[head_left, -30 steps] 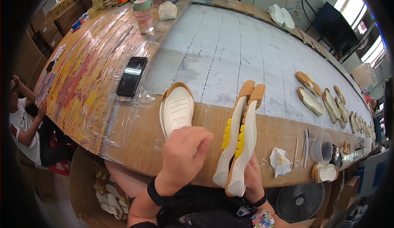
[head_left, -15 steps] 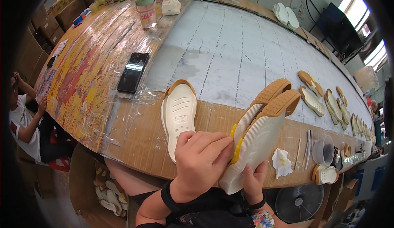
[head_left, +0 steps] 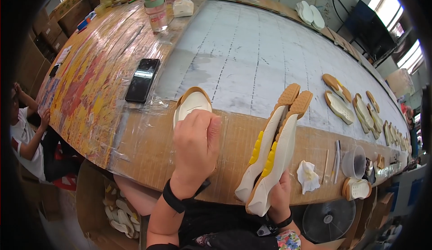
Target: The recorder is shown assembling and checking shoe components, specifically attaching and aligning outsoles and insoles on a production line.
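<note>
My right hand (head_left: 281,195) grips a pair of shoe soles, with its fingers partly hidden behind them. The near sole (head_left: 281,153) and the far sole (head_left: 265,148) stand on edge side by side, toes tilted up and away. Both have white foam sides, tan treaded bottoms and yellow patches. My left hand (head_left: 194,148), fingers curled in, is over a third sole (head_left: 192,101) that lies inside up on the cardboard (head_left: 144,151). The hand covers most of that sole, and its fingertips are hidden, so any grip on it does not show.
A black phone (head_left: 143,80) lies beyond the third sole. Right of the pair are crumpled tissue (head_left: 308,178), a thin stick (head_left: 325,166) and a clear plastic cup (head_left: 353,163). More soles (head_left: 338,106) line the right side. Another person (head_left: 31,135) sits at far left.
My left hand has left the pair and moved left over the third sole. The pair has turned more edge-on in my right hand.
</note>
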Demonstrator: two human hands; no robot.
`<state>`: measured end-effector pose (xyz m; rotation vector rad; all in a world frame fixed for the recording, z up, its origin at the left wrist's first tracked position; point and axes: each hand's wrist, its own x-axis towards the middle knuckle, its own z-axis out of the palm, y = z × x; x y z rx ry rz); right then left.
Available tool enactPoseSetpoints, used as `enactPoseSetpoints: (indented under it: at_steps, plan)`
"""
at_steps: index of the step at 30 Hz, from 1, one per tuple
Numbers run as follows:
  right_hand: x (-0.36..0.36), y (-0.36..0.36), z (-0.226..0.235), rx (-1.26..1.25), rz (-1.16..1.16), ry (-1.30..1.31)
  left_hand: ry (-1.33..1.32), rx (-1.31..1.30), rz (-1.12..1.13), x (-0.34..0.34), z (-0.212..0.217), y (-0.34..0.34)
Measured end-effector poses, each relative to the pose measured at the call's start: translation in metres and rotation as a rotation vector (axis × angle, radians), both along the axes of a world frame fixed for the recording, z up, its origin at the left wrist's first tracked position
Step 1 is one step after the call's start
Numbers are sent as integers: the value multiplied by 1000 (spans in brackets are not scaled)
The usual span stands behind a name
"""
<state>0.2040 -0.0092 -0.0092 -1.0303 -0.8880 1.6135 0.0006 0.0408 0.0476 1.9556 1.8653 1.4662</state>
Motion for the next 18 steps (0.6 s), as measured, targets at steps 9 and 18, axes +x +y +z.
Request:
enactPoseSetpoints:
  at_steps: [9, 18]
  plan:
    - [6, 10, 5, 11, -30, 73, -438, -168, -392, 46, 22, -28]
    - [1, 9, 7, 145, -107, -22, -114, 33, -272, 57, 13, -28]
